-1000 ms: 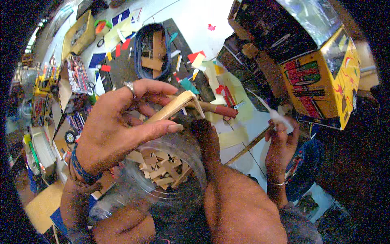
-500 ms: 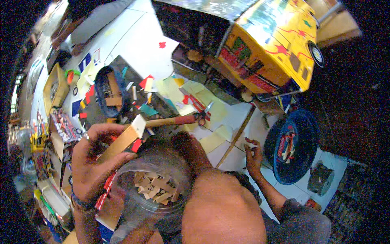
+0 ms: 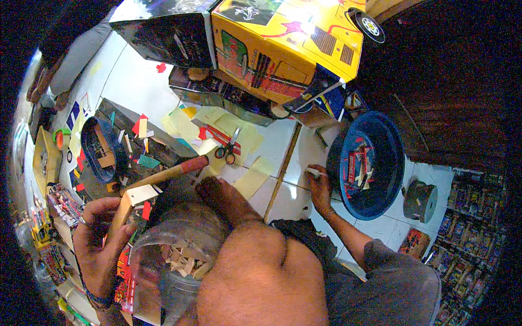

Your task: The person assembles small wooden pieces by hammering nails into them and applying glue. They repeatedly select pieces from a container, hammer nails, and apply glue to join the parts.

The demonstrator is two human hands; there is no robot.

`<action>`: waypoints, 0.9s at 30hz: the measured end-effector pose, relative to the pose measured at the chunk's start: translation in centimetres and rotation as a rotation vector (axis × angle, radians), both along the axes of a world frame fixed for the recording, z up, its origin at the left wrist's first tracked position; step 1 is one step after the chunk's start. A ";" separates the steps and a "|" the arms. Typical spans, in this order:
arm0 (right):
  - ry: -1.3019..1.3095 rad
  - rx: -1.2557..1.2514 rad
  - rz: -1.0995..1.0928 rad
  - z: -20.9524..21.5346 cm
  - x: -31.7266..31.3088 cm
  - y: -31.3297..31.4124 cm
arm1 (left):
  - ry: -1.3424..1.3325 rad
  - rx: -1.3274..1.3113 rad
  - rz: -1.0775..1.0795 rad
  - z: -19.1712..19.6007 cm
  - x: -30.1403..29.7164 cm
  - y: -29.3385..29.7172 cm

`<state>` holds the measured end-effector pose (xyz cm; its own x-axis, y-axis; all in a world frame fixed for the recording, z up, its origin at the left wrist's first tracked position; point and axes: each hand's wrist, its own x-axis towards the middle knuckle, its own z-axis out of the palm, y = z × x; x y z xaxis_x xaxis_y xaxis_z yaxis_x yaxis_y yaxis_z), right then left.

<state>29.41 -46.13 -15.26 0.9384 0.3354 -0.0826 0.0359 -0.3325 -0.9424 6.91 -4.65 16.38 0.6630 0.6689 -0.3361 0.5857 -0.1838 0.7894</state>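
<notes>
My left hand [image 3: 100,236], at the lower left, grips a pale wooden block [image 3: 128,206] between thumb and fingers. Just beyond the block lies a wooden stick-like handle [image 3: 168,175] with a reddish end, on a dark board. Beside my left wrist a clear plastic jar [image 3: 204,225] holds several small wood pieces [image 3: 185,261]. Off to the right, my right hand [image 3: 321,193] is pinched on a small white stick [image 3: 314,173], close to a round blue basin [image 3: 399,168]. The basin has red and pale scraps in it.
A large yellow toy truck [image 3: 272,70] stands at the top. Scissors [image 3: 229,149] lie on pale yellow sheets among coloured scraps. An oval blue tray [image 3: 86,155] with wood strips sits at left. A grey spool-like cylinder [image 3: 421,201] is at right. My bent leg [image 3: 261,277] fills the lower middle.
The view has swung right, so most things sit further left. My left hand keeps hold of the wooden block. The white stick in my right fingers now shows clearly.
</notes>
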 end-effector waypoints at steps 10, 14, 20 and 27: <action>-0.247 -0.362 0.053 0.9 -0.7 0.0 | 0.020 -0.035 0.009 0.5 0.3 -0.5; 0.035 -0.475 -0.041 4.5 -3.9 -0.4 | -0.002 0.017 -0.014 0.9 0.5 -0.8; 0.260 -0.500 0.477 10.9 -3.3 5.7 | -0.119 0.176 -0.177 0.5 0.7 -0.8; -0.111 0.099 0.846 21.1 -1.0 19.2 | -0.284 0.360 -0.367 -0.8 1.9 -2.1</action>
<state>28.38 -26.92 5.81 0.3706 0.9268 0.0612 0.3282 -0.0691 -0.9421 8.80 -6.74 15.60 0.9038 0.4174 0.0944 0.2073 -0.6201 0.7566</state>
